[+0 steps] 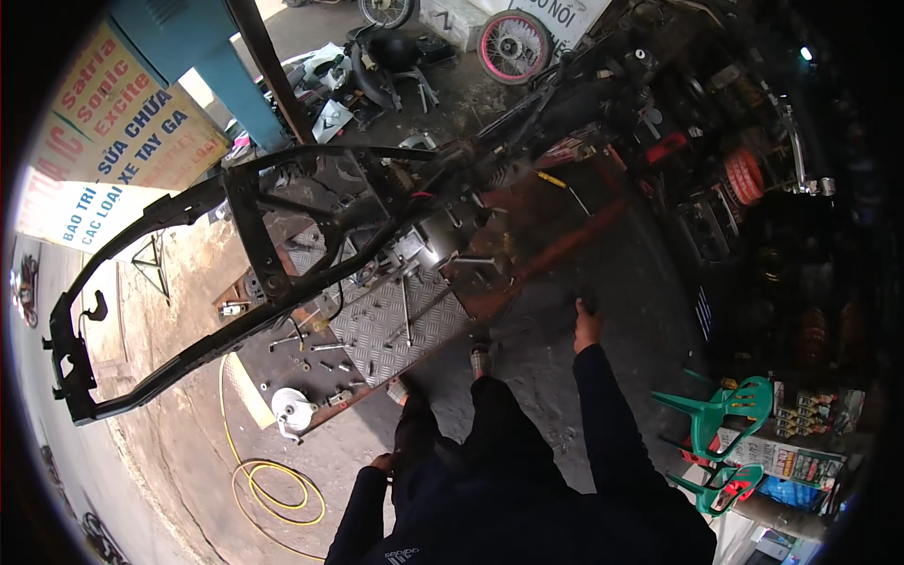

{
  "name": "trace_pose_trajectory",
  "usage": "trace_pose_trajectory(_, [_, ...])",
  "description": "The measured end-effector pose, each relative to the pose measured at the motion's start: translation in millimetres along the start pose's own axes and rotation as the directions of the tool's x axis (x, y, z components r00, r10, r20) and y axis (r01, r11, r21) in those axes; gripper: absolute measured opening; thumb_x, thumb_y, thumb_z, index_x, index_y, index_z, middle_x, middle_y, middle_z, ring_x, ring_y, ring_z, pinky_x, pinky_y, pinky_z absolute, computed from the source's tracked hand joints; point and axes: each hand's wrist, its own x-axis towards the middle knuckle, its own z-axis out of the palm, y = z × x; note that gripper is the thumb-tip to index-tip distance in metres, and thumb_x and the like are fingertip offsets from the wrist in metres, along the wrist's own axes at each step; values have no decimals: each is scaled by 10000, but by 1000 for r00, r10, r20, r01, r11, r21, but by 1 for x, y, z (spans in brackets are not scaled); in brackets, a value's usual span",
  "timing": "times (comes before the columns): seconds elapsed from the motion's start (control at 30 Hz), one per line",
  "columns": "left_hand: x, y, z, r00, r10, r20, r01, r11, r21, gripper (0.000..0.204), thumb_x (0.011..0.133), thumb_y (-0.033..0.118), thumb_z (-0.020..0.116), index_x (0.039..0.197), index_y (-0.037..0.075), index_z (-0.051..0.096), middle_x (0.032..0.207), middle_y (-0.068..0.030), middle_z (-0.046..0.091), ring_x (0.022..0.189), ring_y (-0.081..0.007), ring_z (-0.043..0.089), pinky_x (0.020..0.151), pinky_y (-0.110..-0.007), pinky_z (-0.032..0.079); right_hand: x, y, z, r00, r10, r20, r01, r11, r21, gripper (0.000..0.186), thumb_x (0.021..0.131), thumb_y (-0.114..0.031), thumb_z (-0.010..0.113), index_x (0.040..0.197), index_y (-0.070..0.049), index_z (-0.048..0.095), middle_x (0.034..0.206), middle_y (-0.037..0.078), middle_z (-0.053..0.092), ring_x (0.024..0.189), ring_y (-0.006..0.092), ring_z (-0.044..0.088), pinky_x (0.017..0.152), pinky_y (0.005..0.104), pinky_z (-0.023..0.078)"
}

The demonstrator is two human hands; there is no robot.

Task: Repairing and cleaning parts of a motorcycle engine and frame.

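My right hand (586, 328) hangs at the right, its fingers curled around something dark that I cannot make out. My left hand (382, 462) is low beside my thigh, its fingers mostly hidden. Ahead of me a black motorcycle frame (247, 233) spans the view, with a silver engine (433, 247) in it. Below it is a checker-plate board (384, 337) with a long metal tool lying on it. Small parts and tools lie on a dark board beside it, near a silver hub (292, 411). A yellow-handled screwdriver (551, 181) lies farther right on the rusty platform.
A yellow hose (279, 492) coils at lower left. Green plastic stools (716, 414) and cluttered parts and tools line the right. A pink-rimmed wheel (514, 47) and loose body parts lie at the back. A signboard (122, 165) and blue post (226, 85) stand at upper left.
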Motion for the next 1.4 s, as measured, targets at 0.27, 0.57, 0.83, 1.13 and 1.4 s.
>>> trace_pose_trajectory(0.27, [18,7,92,833,381,-402,-240,902,358,429,835,400,675,1039,25,713,992,-229,705,965,-367,678,854,-453,531,98,-6,23,991,-68,113,55,992,113,598,850,-317,770,1274,14,508,621,-1,435,496,125,458,432,299,407])
trace_pose_trajectory(0.57, [106,34,126,857,352,-377,-146,866,478,383,857,375,658,1039,40,692,962,-211,705,940,-361,680,829,-463,537,17,201,13,530,281,800,815,90,-572,416,885,-398,686,980,6,702,983,205,690,978,354,652,852,451,495])
trace_pose_trajectory(0.83, [104,6,105,850,456,265,-497,860,114,279,855,271,732,983,28,684,709,-90,660,659,-241,662,626,-353,543,90,176,1,46,648,760,850,375,-371,336,935,-324,652,861,4,645,704,94,626,645,173,588,626,345,444])
trace_pose_trajectory(1.13, [155,143,53,137,828,-543,-883,351,312,106,853,81,687,865,-11,637,754,-170,634,696,-302,634,658,-350,489,112,216,180,-39,-44,998,932,360,52,304,871,-170,720,715,38,561,586,122,512,481,203,479,483,345,358])
trace_pose_trajectory(1.4, [210,182,59,-346,619,-705,-756,260,600,126,787,-1,692,888,1,617,790,-134,604,712,-300,605,649,-354,472,70,222,228,-36,-877,479,862,216,459,291,874,-97,670,681,-19,465,628,103,460,541,265,477,521,340,355])
